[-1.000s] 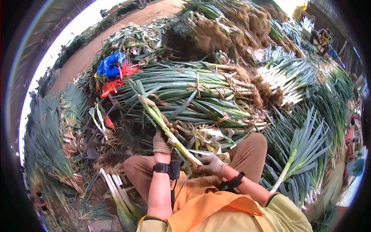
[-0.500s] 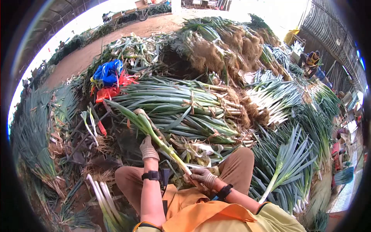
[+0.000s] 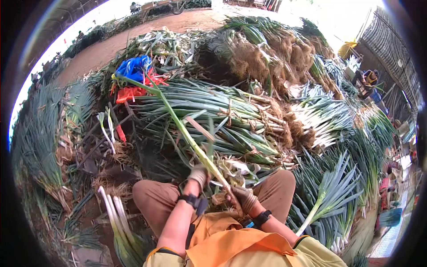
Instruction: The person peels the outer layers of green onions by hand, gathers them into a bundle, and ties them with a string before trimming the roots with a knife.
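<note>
A long leek (image 3: 189, 138) slants across my lap, its green top up toward the left. My gloved right hand (image 3: 243, 199) is closed around its pale lower end. Beside the lower stalk is my gloved left hand (image 3: 199, 175), fingers curled in and partly hidden; I cannot tell what they hold. A blurred green leaf strip (image 3: 210, 138) rises just above the left hand, next to a brownish dry strip (image 3: 199, 128) along the stalk. Beyond my knees lies a tied bundle of leeks (image 3: 213, 109).
Rooty leeks (image 3: 275, 53) are heaped at the back. Trimmed leeks (image 3: 327, 118) lie at right, with a loose one (image 3: 322, 196) on top. Blue plastic (image 3: 133, 69) and red plastic (image 3: 130, 94) sit back left. Pale-stemmed leeks (image 3: 118, 218) lie by my left leg. A person (image 3: 369, 80) sits far right.
My left hand has moved down the stalk toward my right hand. The leek stands steeper, its top farther up, and leaf strips now stand away from it. The view has shifted slightly.
</note>
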`<state>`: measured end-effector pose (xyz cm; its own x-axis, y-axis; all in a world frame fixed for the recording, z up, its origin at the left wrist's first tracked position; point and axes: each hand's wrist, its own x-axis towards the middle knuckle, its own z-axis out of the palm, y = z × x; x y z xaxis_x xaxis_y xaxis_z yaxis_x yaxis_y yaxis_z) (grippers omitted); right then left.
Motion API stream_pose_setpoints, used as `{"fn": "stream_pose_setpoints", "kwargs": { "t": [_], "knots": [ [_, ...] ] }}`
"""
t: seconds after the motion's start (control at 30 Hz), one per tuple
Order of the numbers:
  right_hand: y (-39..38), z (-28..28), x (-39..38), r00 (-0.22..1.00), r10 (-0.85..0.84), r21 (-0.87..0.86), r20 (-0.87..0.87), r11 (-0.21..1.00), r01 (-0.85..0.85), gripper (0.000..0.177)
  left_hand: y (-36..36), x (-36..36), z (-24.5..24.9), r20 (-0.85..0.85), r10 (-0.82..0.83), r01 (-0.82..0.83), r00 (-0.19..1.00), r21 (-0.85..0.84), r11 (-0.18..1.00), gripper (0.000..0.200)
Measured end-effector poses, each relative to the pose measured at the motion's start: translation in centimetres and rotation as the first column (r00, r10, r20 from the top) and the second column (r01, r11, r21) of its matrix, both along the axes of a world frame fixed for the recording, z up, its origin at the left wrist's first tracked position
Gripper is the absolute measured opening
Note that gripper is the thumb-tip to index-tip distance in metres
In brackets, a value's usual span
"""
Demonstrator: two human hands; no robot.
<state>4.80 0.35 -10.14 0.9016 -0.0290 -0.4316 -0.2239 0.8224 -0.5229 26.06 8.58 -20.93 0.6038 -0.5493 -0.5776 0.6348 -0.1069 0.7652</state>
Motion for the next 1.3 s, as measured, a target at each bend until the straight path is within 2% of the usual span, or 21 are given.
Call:
{"fn": "stream_pose_setpoints", "kwargs": {
  "t": [0.1, 0.23, 0.3, 0.33, 0.4, 0.43, 0.53, 0.6, 0.67, 0.7, 0.8, 0.87, 0.9, 0.93, 0.97, 1.0, 1.07, 1.1, 1.2, 1.27, 1.3],
  "knots": [
    [-0.2, -1.0, -0.7, 0.994, -0.023, -0.099, -0.109, 0.995, 0.012, 0.028, 1.7, -4.7, 1.1, -0.364, 0.084, -0.138, 0.927, -0.122, 0.983, 0.025],
    [-0.3, -2.2, -0.5, 0.983, -0.075, -0.324, -0.169, 0.946, 0.016, 0.023, 2.5, -0.8, 5.6, -0.417, 0.243, -0.392, 0.876, -0.321, 0.862, 0.029],
    [0.2, -2.0, -0.3, 0.973, -0.074, -0.463, -0.217, 0.885, -0.036, 0.024, 2.0, 1.9, 6.1, -0.209, 0.283, -0.336, 0.936, -0.294, 0.895, 0.031],
    [0.6, -1.7, 0.1, 0.962, -0.083, -0.588, -0.259, 0.804, -0.089, 0.025, 1.7, 2.8, 6.0, 0.302, 0.221, -0.156, 0.927, -0.224, 0.962, 0.025],
    [1.2, -1.0, 0.6, 0.972, -0.118, -0.682, -0.203, 0.730, -0.054, 0.027, 1.6, 3.8, 5.7, 0.589, -0.141, -0.097, 0.796, 0.354, 0.930, 0.021],
    [1.4, -0.8, 0.8, 0.974, -0.134, -0.732, -0.181, 0.680, -0.042, 0.027, 0.9, 3.7, 5.2, 0.377, 0.107, -0.194, 0.920, 0.202, 0.960, 0.022],
    [1.6, -2.5, 0.2, 0.984, -0.155, -0.850, -0.090, 0.527, 0.005, 0.025, 1.3, 4.2, 3.9, 0.394, 0.040, -0.142, 0.918, 0.233, 0.962, 0.023],
    [1.4, -3.3, 0.0, 0.973, -0.193, -0.781, -0.124, 0.624, 0.024, 0.023, 1.0, 4.7, 1.5, 0.620, -0.084, -0.157, 0.780, 0.324, 0.933, 0.026],
    [0.7, -2.9, 0.3, 0.942, -0.279, -0.729, -0.187, 0.683, 0.057, 0.023, 0.8, 2.5, 4.7, 0.549, -0.129, -0.009, 0.826, 0.242, 0.970, 0.020],
    [0.4, -2.8, 0.6, 0.943, -0.283, -0.748, -0.173, 0.661, 0.061, 0.023, 0.7, 0.9, 5.0, 0.665, -0.308, 0.227, 0.680, 0.208, 0.951, 0.016],
    [-0.3, -3.3, 1.5, 0.944, -0.292, -0.820, -0.155, 0.571, 0.042, 0.024, 1.3, -7.8, 15.0, 0.609, -0.687, 0.838, 0.397, 0.065, 0.541, 0.012],
    [-0.7, -4.0, 1.9, 0.947, -0.288, -0.916, -0.142, 0.402, -0.015, 0.026, 1.9, -11.4, 13.9, 0.550, -0.781, 0.924, 0.295, 0.045, 0.381, 0.013],
    [-0.8, -4.2, 1.5, 0.959, -0.263, -0.833, -0.104, 0.550, 0.061, 0.026, 2.1, -11.1, 13.9, 0.830, -0.484, 0.747, 0.277, 0.131, 0.652, 0.012],
    [-0.4, -3.0, 1.4, 0.957, -0.289, -0.861, 0.012, 0.483, 0.157, 0.025, 1.8, -10.0, 14.5, 0.928, -0.335, 0.546, 0.162, 0.198, 0.814, 0.013],
    [0.0, -2.5, 1.2, 0.953, -0.283, -0.833, -0.110, 0.549, 0.067, 0.023, 1.7, -8.0, 10.4, 0.731, -0.253, 0.328, 0.634, 0.042, 0.944, 0.015],
    [0.0, -2.2, 1.2, 0.935, -0.280, -0.798, -0.219, 0.602, -0.006, 0.022, 2.1, -6.5, 11.6, 0.621, -0.016, -0.025, 0.784, 0.057, 0.998, 0.022],
    [0.7, -2.5, 1.1, 0.938, -0.343, -0.926, -0.052, 0.367, 0.083, 0.019, 2.3, -2.1, 8.6, 0.931, -0.068, -0.391, 0.359, 0.216, 0.895, 0.040],
    [0.9, -1.3, 1.1, 0.946, -0.303, -0.873, -0.115, 0.486, 0.049, 0.022, 2.0, 0.2, 5.1, 0.985, -0.067, -0.481, 0.159, 0.137, 0.866, 0.054],
    [2.0, -0.5, 1.3, 0.950, -0.267, -0.765, -0.160, 0.642, 0.051, 0.025, 1.5, 1.4, 8.0, 0.713, -0.188, -0.210, 0.676, 0.430, 0.878, 0.023],
    [1.8, 0.6, 1.2, 0.943, -0.256, -0.710, -0.212, 0.704, 0.031, 0.025, 1.2, 1.7, 6.4, 0.786, -0.134, -0.258, 0.604, 0.352, 0.900, 0.015],
    [1.5, 0.1, 1.2, 0.939, -0.267, -0.729, -0.216, 0.684, 0.027, 0.025, 1.0, 1.9, 5.6, 0.719, -0.128, -0.197, 0.684, 0.351, 0.915, 0.013]
  ]
}}
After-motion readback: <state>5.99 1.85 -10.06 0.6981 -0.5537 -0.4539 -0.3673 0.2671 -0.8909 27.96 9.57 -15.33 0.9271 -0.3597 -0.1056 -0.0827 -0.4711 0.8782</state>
